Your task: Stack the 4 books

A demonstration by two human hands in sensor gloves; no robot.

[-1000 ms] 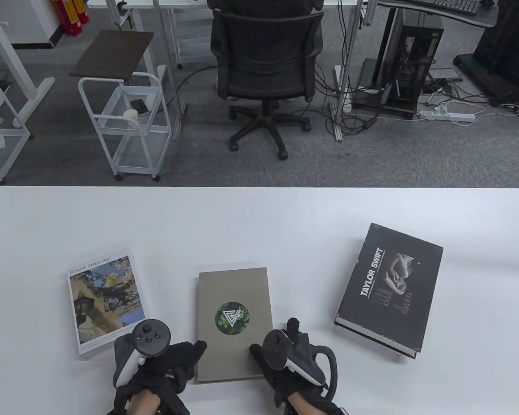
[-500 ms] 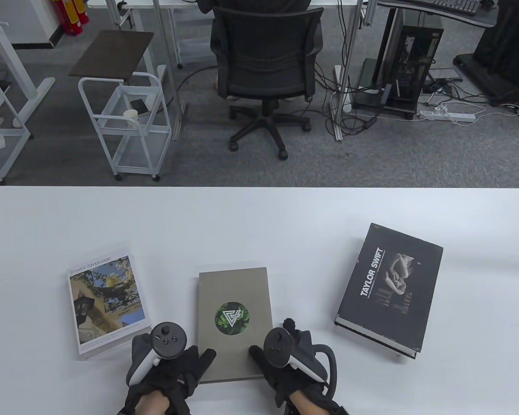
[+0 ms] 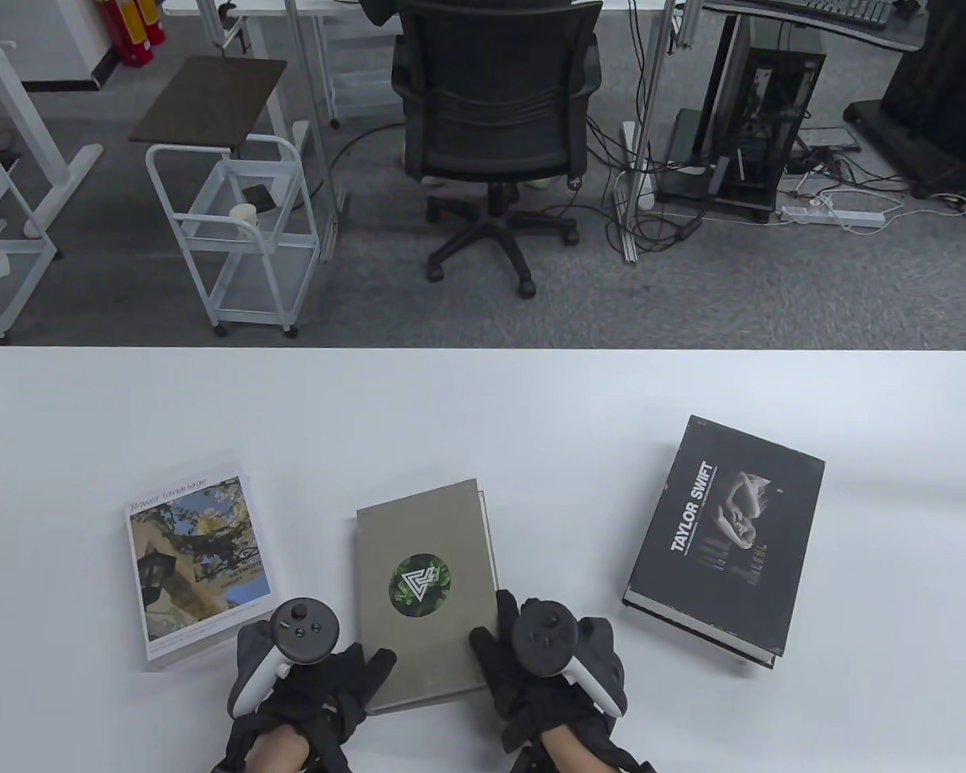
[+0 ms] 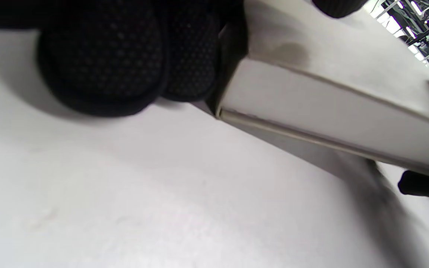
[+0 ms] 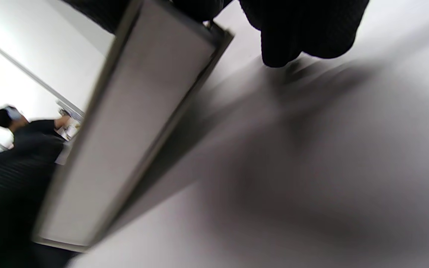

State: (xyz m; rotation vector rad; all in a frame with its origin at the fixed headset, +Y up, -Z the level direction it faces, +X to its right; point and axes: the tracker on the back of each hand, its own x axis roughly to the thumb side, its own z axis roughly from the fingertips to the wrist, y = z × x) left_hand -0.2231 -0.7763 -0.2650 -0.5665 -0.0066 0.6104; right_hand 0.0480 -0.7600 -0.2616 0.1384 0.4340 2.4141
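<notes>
- The grey cloth-covered hardback book with a round green leaf emblem (image 3: 423, 592) sits between both hands near the front edge of the white surface (image 3: 483, 403), turned slightly off square.
- The left hand in its black sensor glove (image 3: 322, 684) holds the book's near left corner; its fingers (image 4: 102, 63) curl against that corner in the left wrist view, and one fingertip lies on the cover.
- The right hand, also gloved in black (image 3: 543, 684), holds the book's near right corner, thumb on the cover and the other fingers along the right edge.
- From the right wrist view the book's pale page edge (image 5: 125, 126) stands clear above the surface with a shadow beneath, so that side looks lifted.
- A white paperback with a photo of a lantern and tree (image 3: 197, 560) lies flat just left of the left hand, apart from the grey book.
- A thick black hardback lettered "TAYLOR SWIFT" (image 3: 724, 535) lies flat well to the right, angled.
- I can see only three books.
- Beyond the surface stands a black office chair (image 3: 495, 113) and a white wire trolley (image 3: 233, 225).
</notes>
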